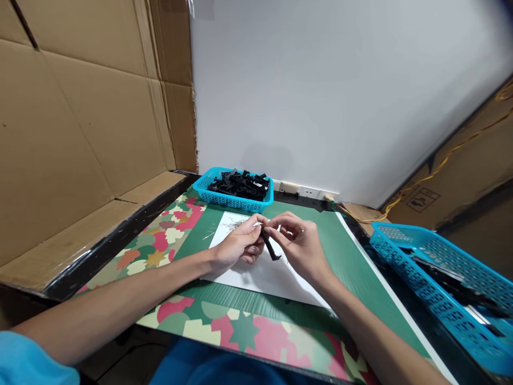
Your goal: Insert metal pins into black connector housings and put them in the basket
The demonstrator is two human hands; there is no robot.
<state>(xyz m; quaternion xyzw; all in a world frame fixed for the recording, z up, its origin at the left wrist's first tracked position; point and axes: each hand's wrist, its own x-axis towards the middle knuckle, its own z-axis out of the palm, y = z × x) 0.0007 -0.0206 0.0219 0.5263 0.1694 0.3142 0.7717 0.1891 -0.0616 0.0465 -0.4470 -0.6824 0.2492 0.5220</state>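
While both forearms reach in over the green mat, the person's two hands meet near the middle of the white sheet, with a slim black part between them. The left hand is clamped on the upper end of that part, thumb on top and the other fingers curled beneath. From this grip the part slants down toward the person and to the right, its hooked lower end sticking out free in the gap between the hands, over the sheet. The right hand comes in from the other side, thumb and forefinger drawn close at the same upper end; whether they pinch the part itself or something tiny on it cannot be told.

Just beyond the left hand, a scatter of small thin pieces lies on the sheet, partly hidden by the fingers. Farther back, against the white wall, a blue basket holds a heap of black pieces. At the right, well apart from the hands, a second blue basket contains longer dark pieces. Cardboard stands along the left side.
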